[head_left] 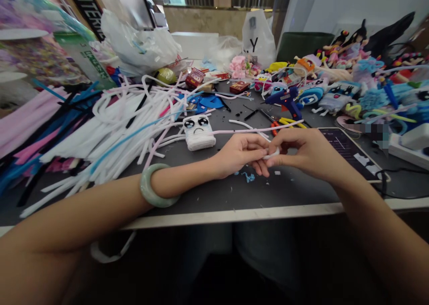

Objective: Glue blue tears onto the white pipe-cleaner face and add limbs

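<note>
My left hand [239,155] and my right hand [303,152] meet over the dark table [214,193], fingers pinched together on a white pipe cleaner [272,153] bent between them. Its long pale end [254,128] runs off to the left behind my hands. A pale green bangle [152,186] circles my left wrist. Just beyond my left hand stands a small white fuzzy figure with big eyes [198,132].
A heap of white, pink and blue pipe cleaners [100,126] covers the left side. A blue glue gun [286,100], a tablet [350,151], plush craft figures [338,95] and plastic bags [140,41] crowd the back and right. Small scraps [248,177] lie near my hands.
</note>
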### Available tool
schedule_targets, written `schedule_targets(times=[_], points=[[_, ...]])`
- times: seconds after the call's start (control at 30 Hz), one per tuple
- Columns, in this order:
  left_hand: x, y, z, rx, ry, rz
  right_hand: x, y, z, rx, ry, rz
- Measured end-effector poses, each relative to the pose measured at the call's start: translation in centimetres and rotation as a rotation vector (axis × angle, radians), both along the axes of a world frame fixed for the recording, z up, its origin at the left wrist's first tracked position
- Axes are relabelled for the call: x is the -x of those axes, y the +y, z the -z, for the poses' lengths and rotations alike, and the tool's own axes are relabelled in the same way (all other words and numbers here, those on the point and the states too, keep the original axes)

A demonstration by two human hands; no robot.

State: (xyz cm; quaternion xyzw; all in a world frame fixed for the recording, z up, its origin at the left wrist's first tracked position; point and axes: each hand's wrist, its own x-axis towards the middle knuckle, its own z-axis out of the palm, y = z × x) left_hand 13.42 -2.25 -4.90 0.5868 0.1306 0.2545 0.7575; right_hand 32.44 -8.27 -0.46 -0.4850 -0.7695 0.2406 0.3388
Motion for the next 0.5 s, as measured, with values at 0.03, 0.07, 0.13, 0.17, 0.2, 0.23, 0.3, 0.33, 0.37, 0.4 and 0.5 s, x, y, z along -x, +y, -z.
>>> schedule_targets(times=[0.03,0.07,0.13,0.17,0.2,0.23,0.3,0.33,0.37,0.4,0.5], points=[[0.0,0.0,0.0,-0.002,0.005,-0.004,-0.2,0.0,-0.1,-0.006,-0.02,-0.021],[0.0,0.0,0.0,-0.004,0.01,-0.008,-0.4,0.0,-0.2,-0.009,-0.044,-0.049],[0.0,0.0,0.1,-0.008,0.021,-0.016,-0.9,0.0,-0.5,-0.024,-0.096,-0.104],[-0.1,-0.1,0.1,-0.01,0.025,-0.02,-1.1,0.0,-0.6,-0.031,-0.124,-0.12],[-0.1,-0.1,0.1,-0.012,0.029,-0.023,-1.2,0.0,-0.7,-0.039,-0.152,-0.126],[-0.1,-0.1,0.1,-0.014,0.033,-0.024,-1.3,0.0,-0.7,-0.046,-0.18,-0.121],[-0.1,-0.2,0.1,-0.02,0.04,-0.025,-1.3,0.0,-0.8,-0.054,-0.241,-0.088],[-0.1,-0.2,0.1,-0.023,0.044,-0.026,-1.2,-0.1,-0.8,-0.06,-0.265,-0.069],[-0.1,-0.1,0.1,-0.027,0.047,-0.026,-1.1,-0.1,-0.8,-0.067,-0.285,-0.053],[-0.1,-0.1,0.2,-0.031,0.049,-0.029,-1.0,-0.1,-0.8,-0.074,-0.301,-0.037],[-0.1,0.3,0.3,-0.041,0.05,-0.048,-0.5,-0.1,-0.6,-0.112,-0.331,0.014]])
